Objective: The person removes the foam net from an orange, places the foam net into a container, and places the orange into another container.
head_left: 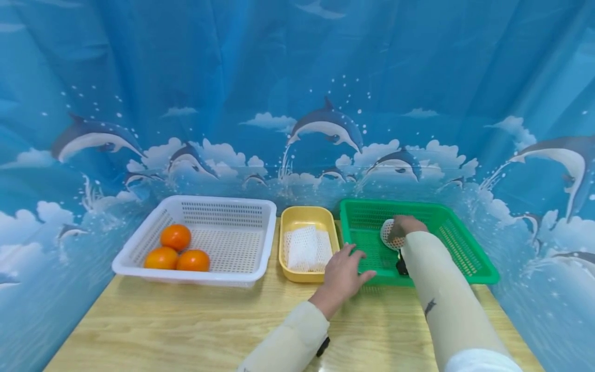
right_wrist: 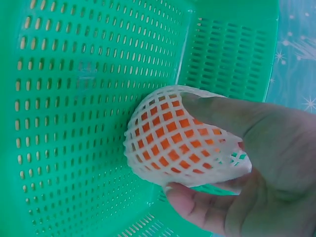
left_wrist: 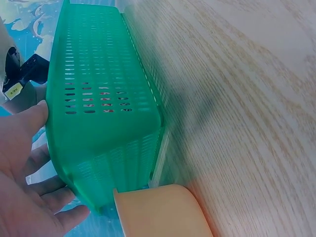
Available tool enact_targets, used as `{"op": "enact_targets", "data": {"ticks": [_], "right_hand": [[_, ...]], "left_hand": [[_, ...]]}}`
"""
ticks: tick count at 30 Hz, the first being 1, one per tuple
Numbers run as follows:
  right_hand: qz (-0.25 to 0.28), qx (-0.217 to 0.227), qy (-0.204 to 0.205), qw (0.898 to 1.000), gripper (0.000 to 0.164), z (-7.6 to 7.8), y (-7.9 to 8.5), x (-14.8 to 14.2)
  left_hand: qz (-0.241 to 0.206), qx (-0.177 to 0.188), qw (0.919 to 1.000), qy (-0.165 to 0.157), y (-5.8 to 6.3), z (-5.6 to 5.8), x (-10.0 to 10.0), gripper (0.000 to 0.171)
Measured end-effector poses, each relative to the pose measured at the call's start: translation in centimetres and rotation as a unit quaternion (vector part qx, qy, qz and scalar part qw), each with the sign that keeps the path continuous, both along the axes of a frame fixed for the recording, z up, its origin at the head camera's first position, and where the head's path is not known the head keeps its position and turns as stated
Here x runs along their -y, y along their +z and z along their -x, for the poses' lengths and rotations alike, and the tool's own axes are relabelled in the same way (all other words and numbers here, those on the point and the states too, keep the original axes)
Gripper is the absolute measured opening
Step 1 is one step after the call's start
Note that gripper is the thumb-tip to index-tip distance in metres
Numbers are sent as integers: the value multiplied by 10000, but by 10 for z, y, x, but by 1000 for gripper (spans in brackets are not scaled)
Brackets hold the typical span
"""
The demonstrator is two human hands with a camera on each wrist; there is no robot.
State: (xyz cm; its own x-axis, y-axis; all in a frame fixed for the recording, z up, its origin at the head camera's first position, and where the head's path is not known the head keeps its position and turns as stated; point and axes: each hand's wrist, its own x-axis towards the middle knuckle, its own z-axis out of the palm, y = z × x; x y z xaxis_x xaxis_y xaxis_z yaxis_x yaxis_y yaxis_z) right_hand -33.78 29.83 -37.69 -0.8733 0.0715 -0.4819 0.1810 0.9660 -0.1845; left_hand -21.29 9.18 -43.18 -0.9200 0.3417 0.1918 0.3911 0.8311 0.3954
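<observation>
In the right wrist view my right hand (right_wrist: 276, 163) holds an orange fruit in a white foam net (right_wrist: 170, 138), with thumb and fingers around it. This netted fruit is low inside the green basket (head_left: 367, 206), against or very near its perforated floor. My left hand (head_left: 343, 274) is at that basket's near left corner, fingers spread. From the left wrist view, its thumb touches the green rim (left_wrist: 53, 123) and the other fingers lie along the corner. Beside that hand, the yellow tray (head_left: 302, 277) contains white foam nets (head_left: 304, 250).
A white basket (head_left: 223, 202) stands on the left with three bare orange fruits (head_left: 175, 237) grouped at its left side. All the containers sit on a wood-grain table (head_left: 186, 320). Behind them hangs a blue dolphin-print curtain (head_left: 260, 77).
</observation>
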Motion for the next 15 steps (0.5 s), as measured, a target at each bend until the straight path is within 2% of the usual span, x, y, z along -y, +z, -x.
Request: {"op": "enact_targets", "data": {"ticks": [7, 11, 15], "right_hand": [[-113, 227, 24, 9997, 87, 5, -9, -2], [32, 157, -164, 9997, 90, 7, -14, -4], [66, 34, -85, 9999, 87, 2, -11, -2]], "left_hand": [[-7, 177, 9998, 50, 0, 0, -1, 41], [0, 207, 9998, 55, 1, 0, -2, 39], [2, 184, 9998, 74, 1, 0, 0, 38]]}}
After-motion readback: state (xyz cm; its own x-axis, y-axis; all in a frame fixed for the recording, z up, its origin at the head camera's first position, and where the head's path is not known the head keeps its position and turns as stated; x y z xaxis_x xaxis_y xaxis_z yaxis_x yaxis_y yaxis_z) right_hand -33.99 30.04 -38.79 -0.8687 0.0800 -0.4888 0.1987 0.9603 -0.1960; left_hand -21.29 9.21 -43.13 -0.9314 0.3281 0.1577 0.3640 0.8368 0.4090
